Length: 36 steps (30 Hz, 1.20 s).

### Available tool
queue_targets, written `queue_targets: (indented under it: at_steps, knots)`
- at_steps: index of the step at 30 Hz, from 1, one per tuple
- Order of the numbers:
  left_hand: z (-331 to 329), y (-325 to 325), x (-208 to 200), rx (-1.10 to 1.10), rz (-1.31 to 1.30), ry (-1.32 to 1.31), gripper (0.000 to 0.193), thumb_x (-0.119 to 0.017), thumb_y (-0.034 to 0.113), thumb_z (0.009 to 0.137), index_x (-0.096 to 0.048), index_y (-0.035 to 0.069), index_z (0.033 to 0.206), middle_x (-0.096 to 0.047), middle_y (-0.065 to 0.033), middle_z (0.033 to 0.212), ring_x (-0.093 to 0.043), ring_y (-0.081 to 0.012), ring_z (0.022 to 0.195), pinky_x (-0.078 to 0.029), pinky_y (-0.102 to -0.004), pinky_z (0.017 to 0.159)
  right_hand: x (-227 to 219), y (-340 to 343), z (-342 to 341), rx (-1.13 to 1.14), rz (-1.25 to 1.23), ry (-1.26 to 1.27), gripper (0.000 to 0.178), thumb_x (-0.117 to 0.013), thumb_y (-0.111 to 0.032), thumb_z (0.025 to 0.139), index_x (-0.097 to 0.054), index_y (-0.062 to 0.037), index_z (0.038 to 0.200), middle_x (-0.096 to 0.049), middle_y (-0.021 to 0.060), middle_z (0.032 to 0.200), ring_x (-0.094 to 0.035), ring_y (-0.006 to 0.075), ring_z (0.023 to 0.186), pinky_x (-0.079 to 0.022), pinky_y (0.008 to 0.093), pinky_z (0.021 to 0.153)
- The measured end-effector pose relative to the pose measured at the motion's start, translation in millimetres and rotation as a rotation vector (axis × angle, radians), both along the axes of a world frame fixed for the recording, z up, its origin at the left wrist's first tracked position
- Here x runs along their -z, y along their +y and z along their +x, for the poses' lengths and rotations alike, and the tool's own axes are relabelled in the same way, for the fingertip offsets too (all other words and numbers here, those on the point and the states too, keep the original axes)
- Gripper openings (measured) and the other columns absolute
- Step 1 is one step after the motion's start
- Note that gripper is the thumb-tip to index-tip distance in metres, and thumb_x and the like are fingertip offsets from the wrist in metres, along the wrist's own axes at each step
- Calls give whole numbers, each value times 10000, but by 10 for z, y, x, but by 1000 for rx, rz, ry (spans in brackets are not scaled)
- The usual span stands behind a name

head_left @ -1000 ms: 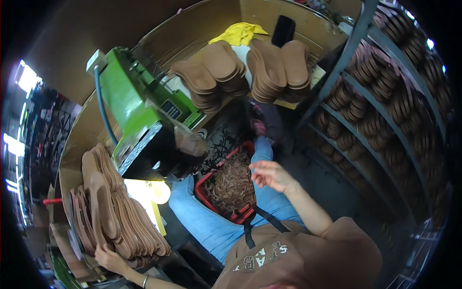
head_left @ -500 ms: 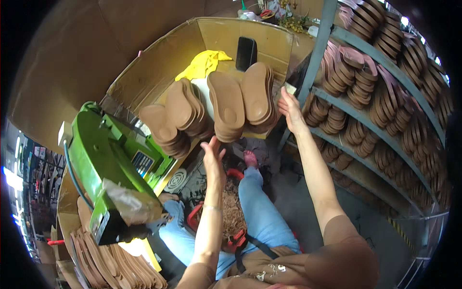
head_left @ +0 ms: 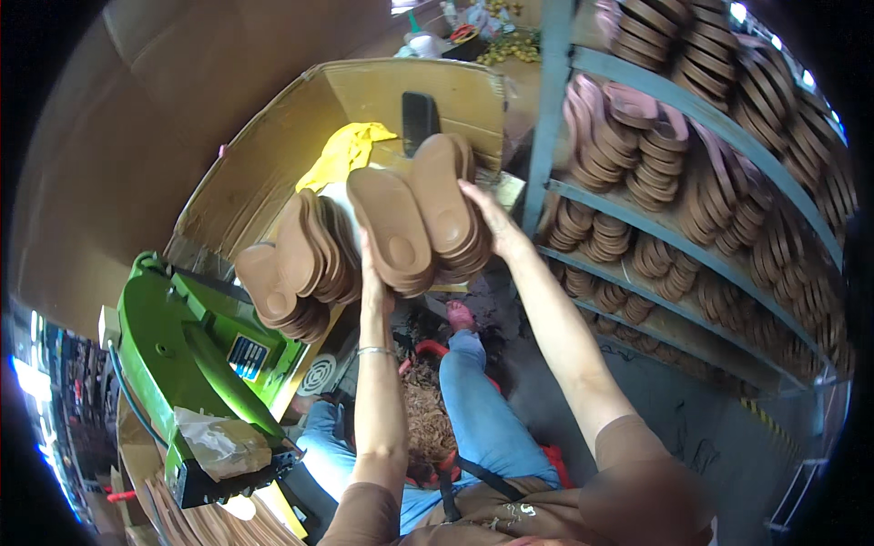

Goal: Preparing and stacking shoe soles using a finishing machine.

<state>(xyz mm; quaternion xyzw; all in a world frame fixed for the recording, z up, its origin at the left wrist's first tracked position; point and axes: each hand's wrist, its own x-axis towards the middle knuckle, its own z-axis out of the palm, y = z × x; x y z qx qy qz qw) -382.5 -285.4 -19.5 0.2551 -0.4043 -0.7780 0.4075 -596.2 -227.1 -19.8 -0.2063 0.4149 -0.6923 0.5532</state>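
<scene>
Two stacks of brown, foot-shaped insoles stand side by side: a left stack (head_left: 390,218) and a right stack (head_left: 443,196). Against the left side of this pair is my left hand (head_left: 374,280), its fingers running up the edge and partly hidden. My right hand (head_left: 492,223) lies along the outer side of the right stack, fingertips at its upper edge. Between them, my palms clasp both stacks. Further left, two more insole stacks (head_left: 305,250) lean close together, untouched.
A green machine (head_left: 173,346) stands at my left. Cardboard walls (head_left: 455,91) surround the worktop, with a yellow cloth (head_left: 346,153) and a black phone-like slab (head_left: 420,123) behind the stacks. On the right, a blue-grey metal rack (head_left: 551,109) holds many insoles.
Both hands have come inward from beside the stacks onto their sides, taking hold of the two right-hand stacks. The whole view has shifted, so the scene sits further left.
</scene>
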Motion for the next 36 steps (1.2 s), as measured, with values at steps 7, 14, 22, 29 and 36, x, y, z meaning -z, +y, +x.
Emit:
queue_targets:
  at_steps: [7, 14, 22, 29, 36]
  knots:
    - [566, 835, 122, -142, -570, -454, 711, -364, 517, 954, -132, 82, 1466, -251, -81, 1476, -329, -224, 1312, -295, -391, 1082, 1, 926, 455, 120, 318, 158, 1060, -757, -534, 641, -254, -13, 1415, -403, 177, 1374, -416, 290, 1248, -368, 419, 1016]
    - [1075, 2151, 346, 176, -182, -375, 638, -395, 467, 960, -246, 62, 1429, -364, -116, 1412, -399, -258, 1260, -344, -392, 1045, 451, 2639, 871, 85, 86, 33, 979, -724, -416, 731, -175, -56, 1457, -338, 154, 1431, -359, 250, 1289, -294, 389, 1060]
    - [511, 3269, 1113, 842, 131, -384, 786, -424, 549, 914, -120, 65, 1454, -239, -141, 1474, -296, -302, 1326, -299, -438, 1086, 512, 4866, 997, 466, 195, 25, 788, -654, -396, 789, -319, -40, 1408, -400, 124, 1399, -389, 248, 1270, -311, 379, 1048]
    - [-892, 4097, 1635, 1291, 101, -171, 1140, -691, 623, 677, -17, 155, 1468, -196, -104, 1485, -231, -249, 1362, -264, -420, 1096, 1435, 6138, 696, 983, 184, -247, 658, -625, -395, 812, -416, -102, 1364, -492, 94, 1305, -437, 227, 1218, -357, 383, 1002]
    - [-2453, 4583, 2398, 1413, 238, -286, 1057, -718, 559, 707, -79, 210, 1474, -285, -22, 1440, -295, -215, 1313, -333, -400, 1039, 2117, 6672, -340, 1195, 320, -396, 821, -614, -422, 821, -225, -75, 1455, -325, 115, 1441, -360, 290, 1289, -338, 382, 1024]
